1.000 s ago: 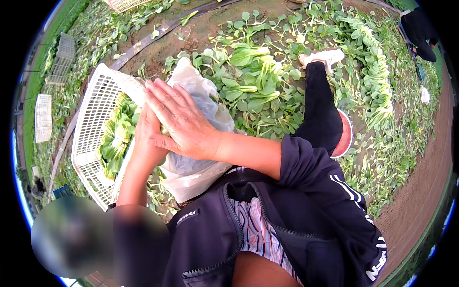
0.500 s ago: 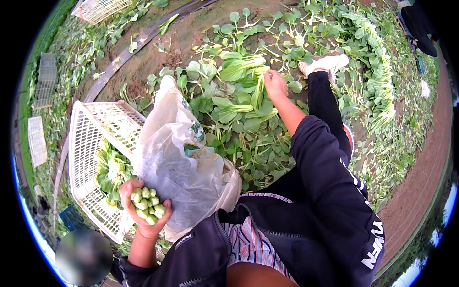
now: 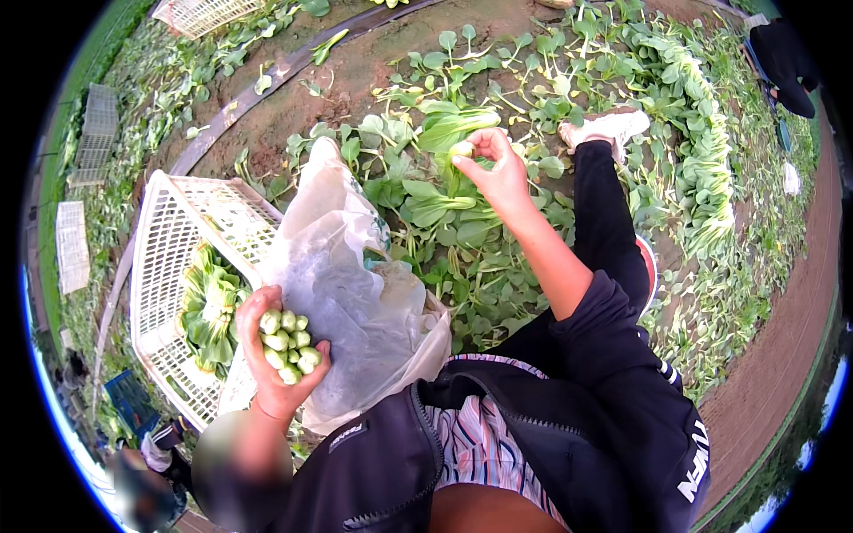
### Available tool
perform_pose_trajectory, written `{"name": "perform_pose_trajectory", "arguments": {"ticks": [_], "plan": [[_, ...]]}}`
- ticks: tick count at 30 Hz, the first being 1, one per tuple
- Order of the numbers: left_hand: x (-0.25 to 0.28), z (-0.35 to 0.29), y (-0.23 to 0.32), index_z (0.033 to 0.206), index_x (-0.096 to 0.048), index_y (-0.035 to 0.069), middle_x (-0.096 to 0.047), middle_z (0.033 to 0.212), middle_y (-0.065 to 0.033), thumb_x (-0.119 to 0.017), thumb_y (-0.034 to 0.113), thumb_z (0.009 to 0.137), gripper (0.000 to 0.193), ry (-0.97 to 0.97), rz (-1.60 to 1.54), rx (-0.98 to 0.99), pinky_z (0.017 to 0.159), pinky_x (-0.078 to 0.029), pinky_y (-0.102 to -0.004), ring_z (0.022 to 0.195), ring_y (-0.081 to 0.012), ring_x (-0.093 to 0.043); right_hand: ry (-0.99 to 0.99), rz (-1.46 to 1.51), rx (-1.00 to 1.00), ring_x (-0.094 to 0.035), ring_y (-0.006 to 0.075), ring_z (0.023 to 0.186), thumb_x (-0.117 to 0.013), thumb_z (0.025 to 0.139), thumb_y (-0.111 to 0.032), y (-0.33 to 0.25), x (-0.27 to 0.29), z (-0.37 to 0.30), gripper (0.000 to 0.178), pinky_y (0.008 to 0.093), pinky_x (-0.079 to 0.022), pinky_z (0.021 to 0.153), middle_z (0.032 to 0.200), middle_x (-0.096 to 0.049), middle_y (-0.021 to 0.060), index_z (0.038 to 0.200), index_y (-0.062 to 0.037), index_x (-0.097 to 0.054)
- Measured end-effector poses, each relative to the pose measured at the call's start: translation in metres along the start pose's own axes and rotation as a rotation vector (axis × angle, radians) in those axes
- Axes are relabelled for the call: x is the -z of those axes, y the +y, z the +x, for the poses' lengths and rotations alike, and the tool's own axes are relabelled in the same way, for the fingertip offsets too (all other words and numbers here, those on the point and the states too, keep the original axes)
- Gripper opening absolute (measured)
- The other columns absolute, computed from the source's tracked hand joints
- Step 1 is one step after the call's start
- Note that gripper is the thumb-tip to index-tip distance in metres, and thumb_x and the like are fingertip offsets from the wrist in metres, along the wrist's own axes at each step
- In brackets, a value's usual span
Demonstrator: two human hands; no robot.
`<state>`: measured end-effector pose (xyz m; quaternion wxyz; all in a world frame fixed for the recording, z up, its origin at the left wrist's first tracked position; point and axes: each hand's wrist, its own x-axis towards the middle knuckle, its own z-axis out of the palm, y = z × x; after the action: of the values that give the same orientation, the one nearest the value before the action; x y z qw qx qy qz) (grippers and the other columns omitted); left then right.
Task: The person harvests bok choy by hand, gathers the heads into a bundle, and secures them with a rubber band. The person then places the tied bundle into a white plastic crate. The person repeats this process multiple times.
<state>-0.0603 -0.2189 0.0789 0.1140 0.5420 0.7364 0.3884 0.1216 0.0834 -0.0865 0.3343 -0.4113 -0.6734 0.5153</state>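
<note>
My left hand (image 3: 277, 398) is wrapped round a bunch of bok choy (image 3: 290, 343), its pale green stem ends facing up, beside the open side of a white crate (image 3: 160, 275). Inside that crate lie more leafy greens (image 3: 211, 311). Over the ground ahead, my right hand (image 3: 502, 178) pinches one bok choy (image 3: 461, 150) by its pale base between thumb and fingers; its leaves hang below. Just past it lies another cut bok choy (image 3: 458, 126), and a further bok choy plant (image 3: 434, 206) lies nearer me.
Clear plastic sheeting (image 3: 342, 311) covers my left leg next to the crate. A long row of bok choy (image 3: 702, 151) lies to the right, beyond my white shoe (image 3: 609, 129). A dark strip (image 3: 231, 111) crosses the soil. Another person (image 3: 782, 67) is at the far right.
My right hand has lifted a bok choy off the ground and turned its base toward me, moving slightly left. My left hand has shifted a little up and right with its bunch.
</note>
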Motion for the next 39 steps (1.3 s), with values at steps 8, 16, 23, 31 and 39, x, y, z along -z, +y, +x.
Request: {"name": "perform_pose_trajectory", "arguments": {"ticks": [8,16,23,31,39], "plan": [[0.001,0.041,0.04,0.125,-0.046,0.009,-0.02,0.15,-0.0247,-0.078,0.007,0.05,0.082,-0.263,0.09,-0.193,0.096,-0.042,-0.0426,0.114,-0.0355,-0.053,-0.199,0.659,0.269,-0.06,0.0133,0.094,-0.076,0.077,-0.006,-0.174,-0.05,-0.085,0.037,0.0285,-0.049,0.084,0.101,-0.061,0.006,0.099,-0.0048,-0.047],[0.005,0.036,0.046,0.124,-0.047,0.01,-0.043,0.138,-0.0152,-0.076,0.009,0.054,0.075,-0.305,0.198,-0.198,0.097,-0.037,-0.0409,0.121,-0.0345,-0.047,-0.222,0.421,0.227,-0.06,0.0113,0.074,-0.068,0.085,-0.006,-0.171,-0.013,-0.102,0.018,0.0248,-0.048,0.067,0.088,-0.061,0.0024,0.099,-0.001,-0.058],[0.003,0.035,0.046,0.123,-0.047,0.01,-0.05,0.129,-0.0162,-0.075,0.007,0.053,0.077,-0.326,0.174,-0.162,0.1,-0.035,-0.0418,0.118,-0.0354,-0.049,-0.475,0.268,0.133,-0.057,0.014,0.092,-0.064,0.089,-0.021,-0.151,0.029,-0.085,0.021,0.0297,-0.045,0.081,0.096,-0.063,0.0041,0.101,-0.0038,-0.06],[-0.003,0.038,0.041,0.126,-0.045,0.011,-0.048,0.134,-0.0172,-0.077,0.006,0.053,0.079,-0.337,0.087,-0.118,0.102,-0.035,-0.0441,0.123,-0.037,-0.046,-0.601,0.594,0.32,-0.047,0.0187,0.124,-0.068,0.086,-0.014,-0.145,-0.018,-0.088,0.051,0.035,-0.035,0.107,0.131,-0.054,0.0063,0.133,-0.0055,-0.05],[0.002,0.035,0.035,0.129,-0.044,0.011,-0.027,0.149,-0.0233,-0.07,0.002,0.054,0.08,-0.303,0.046,-0.034,0.106,-0.034,-0.0437,0.133,-0.0372,-0.036,-0.211,1.111,-0.086,-0.057,0.0131,0.099,-0.06,0.093,-0.029,-0.103,-0.002,-0.05,0.039,0.0328,-0.042,0.094,0.111,-0.063,0.0045,0.122,-0.0036,-0.057]]}}
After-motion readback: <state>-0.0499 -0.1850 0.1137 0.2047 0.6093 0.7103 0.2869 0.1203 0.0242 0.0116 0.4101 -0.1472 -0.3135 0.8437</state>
